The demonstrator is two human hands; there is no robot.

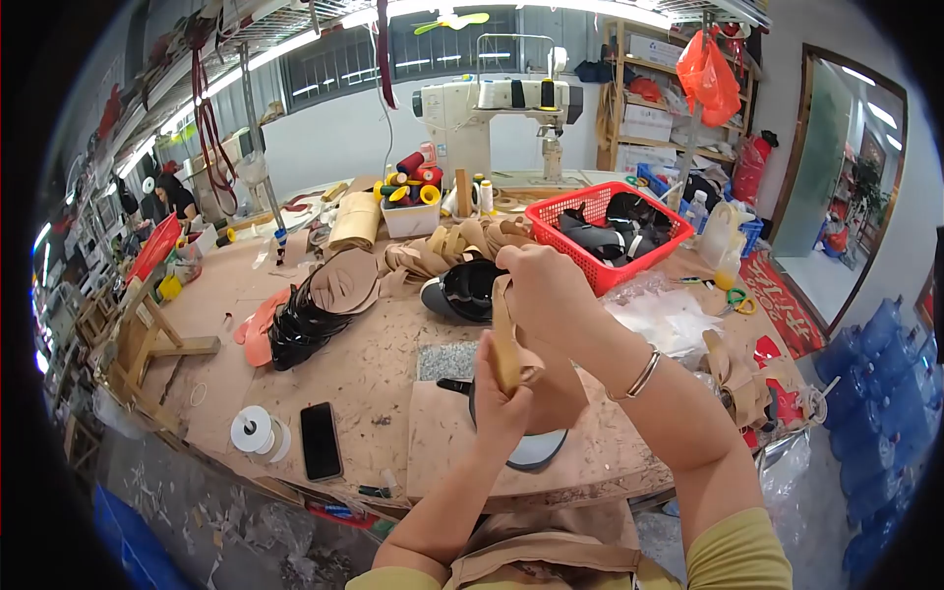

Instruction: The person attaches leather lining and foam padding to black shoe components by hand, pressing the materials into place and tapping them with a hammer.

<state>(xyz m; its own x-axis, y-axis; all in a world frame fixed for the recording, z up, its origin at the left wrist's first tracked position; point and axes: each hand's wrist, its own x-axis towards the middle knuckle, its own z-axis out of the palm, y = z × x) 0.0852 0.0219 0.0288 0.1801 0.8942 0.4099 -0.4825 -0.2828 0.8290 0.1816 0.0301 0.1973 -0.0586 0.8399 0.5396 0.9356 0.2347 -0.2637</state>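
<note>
My left hand (503, 398) is closed around the lower part of a tan strip (504, 339), with the thumb lying along it. Above it, my right hand (546, 285) pinches the strip's upper end, fingers curled. A wider tan sheet-like piece (559, 393) hangs beside the strip; whether they are one piece is unclear. Beneath my hands lies a black and pale grey shoe piece (539, 450), mostly covered. Just beyond my hands, another black shoe piece (462, 293) rests on the table beside a grey speckled stone slab (444, 360).
A red basket (597, 278) holds dark shoe parts at the back right. Left lie stacked black and tan pieces (320, 305), a phone (321, 442) and a white spool (258, 433). Green-handled scissors (739, 301) lie right. A sewing machine (462, 128) stands behind; blue water bottles (875, 364) line the right.
</note>
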